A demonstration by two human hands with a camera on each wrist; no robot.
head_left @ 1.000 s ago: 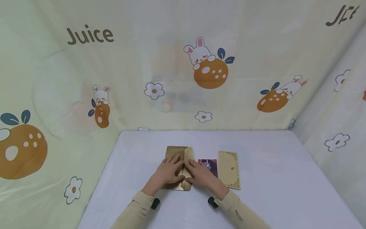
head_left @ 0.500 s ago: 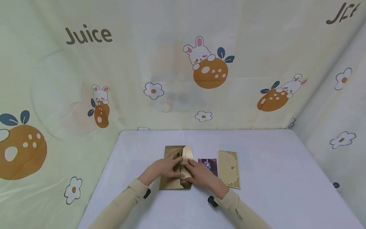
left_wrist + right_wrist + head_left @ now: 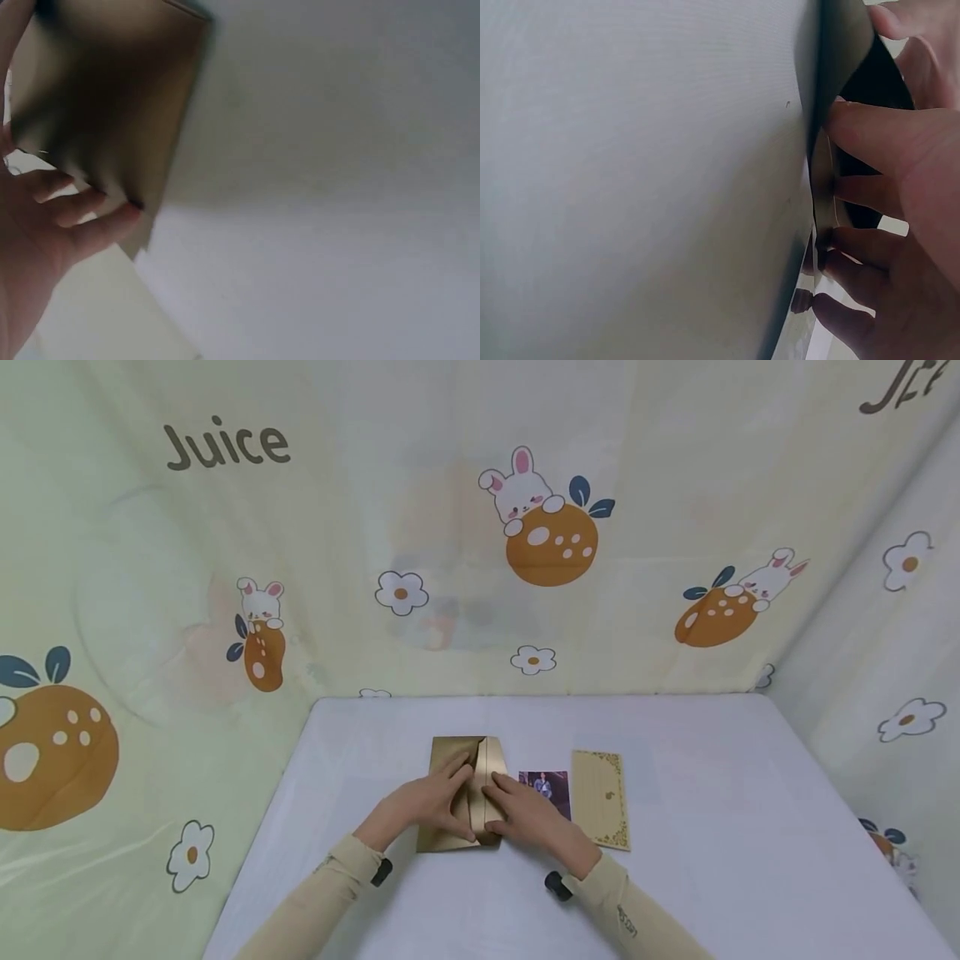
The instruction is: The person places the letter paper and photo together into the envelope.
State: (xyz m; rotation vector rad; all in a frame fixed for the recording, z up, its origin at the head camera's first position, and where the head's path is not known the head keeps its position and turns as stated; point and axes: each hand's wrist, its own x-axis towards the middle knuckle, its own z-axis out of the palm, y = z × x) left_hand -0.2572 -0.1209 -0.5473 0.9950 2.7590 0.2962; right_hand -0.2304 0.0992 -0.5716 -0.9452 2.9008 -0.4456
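We judge the gold envelope (image 3: 450, 747) partly opened, our left hand (image 3: 432, 798) and right hand (image 3: 532, 816) loosely spread against it without evident grip, photo (image 3: 551, 788) and card (image 3: 597, 795) lying outside.

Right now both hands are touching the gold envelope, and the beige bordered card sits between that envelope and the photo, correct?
Not quite: the photo is the one in the middle. The head view shows it between the gold envelope and the beige bordered card. The left hand and right hand are touching the envelope, as you said.
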